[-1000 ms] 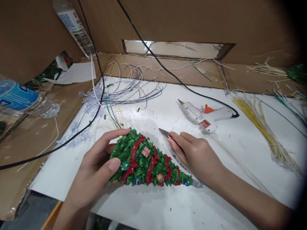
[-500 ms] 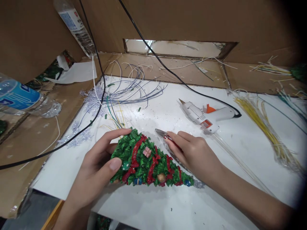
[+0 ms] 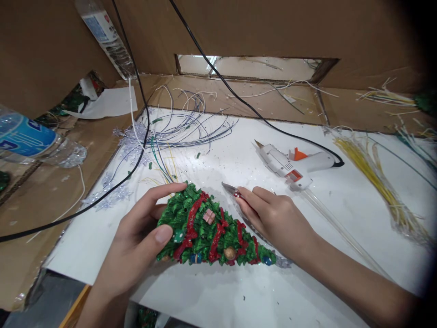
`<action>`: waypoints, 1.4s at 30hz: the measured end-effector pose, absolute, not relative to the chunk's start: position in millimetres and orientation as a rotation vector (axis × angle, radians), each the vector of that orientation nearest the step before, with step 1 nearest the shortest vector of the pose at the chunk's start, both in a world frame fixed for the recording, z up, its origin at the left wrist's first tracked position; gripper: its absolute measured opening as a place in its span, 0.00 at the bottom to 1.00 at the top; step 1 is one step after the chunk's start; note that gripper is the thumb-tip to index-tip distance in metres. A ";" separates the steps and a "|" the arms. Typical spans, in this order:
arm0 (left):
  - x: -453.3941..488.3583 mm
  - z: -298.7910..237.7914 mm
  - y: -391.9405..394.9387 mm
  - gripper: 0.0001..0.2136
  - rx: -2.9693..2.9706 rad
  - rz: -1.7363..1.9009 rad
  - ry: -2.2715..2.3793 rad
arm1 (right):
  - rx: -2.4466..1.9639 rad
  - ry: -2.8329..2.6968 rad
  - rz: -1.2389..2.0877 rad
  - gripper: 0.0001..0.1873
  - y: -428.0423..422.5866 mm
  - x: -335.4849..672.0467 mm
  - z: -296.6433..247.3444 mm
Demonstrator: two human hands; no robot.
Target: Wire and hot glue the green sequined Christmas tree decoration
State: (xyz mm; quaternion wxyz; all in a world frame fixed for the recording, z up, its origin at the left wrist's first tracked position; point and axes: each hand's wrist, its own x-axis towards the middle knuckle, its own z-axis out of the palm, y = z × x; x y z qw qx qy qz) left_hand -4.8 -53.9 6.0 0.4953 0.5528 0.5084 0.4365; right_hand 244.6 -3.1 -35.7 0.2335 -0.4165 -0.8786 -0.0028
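My left hand [image 3: 136,241] grips the wide base of a green Christmas tree ornament [image 3: 201,228], thumb on its front and fingers behind. The tree lies on its side, its narrow top pointing right, where a clear silvery piece [image 3: 283,261] sticks out. Red ribbons, a pink gift and small baubles decorate it. Just beyond its upper edge, my right hand [image 3: 273,212] is closed round red-handled nippers [image 3: 231,189]. Their pointed metal tip faces left, apart from the tree; the handles are mostly hidden in my fingers.
A white glue gun [image 3: 295,168] with a clear glue stick lies beyond my right hand. Bundled yellow wires [image 3: 372,177] are at right; blue wires [image 3: 191,136] with clear snowflake pieces [image 3: 133,141] at back left. A black cable [image 3: 143,150] crosses the left side near a water bottle [image 3: 30,139].
Both hands and the tree stay almost still. The nippers' tip has shifted very slightly to the right.
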 end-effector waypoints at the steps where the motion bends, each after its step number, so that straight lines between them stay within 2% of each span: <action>1: -4.7 6.0 -53.9 0.18 1.337 1.059 1.233 | -1.143 -2.413 -0.027 0.18 -3.1 244.5 -35.9; 42: -3.9 4.6 -53.8 0.19 1.313 1.055 1.236 | -1.118 -2.334 -0.025 0.17 -4.4 245.9 -33.0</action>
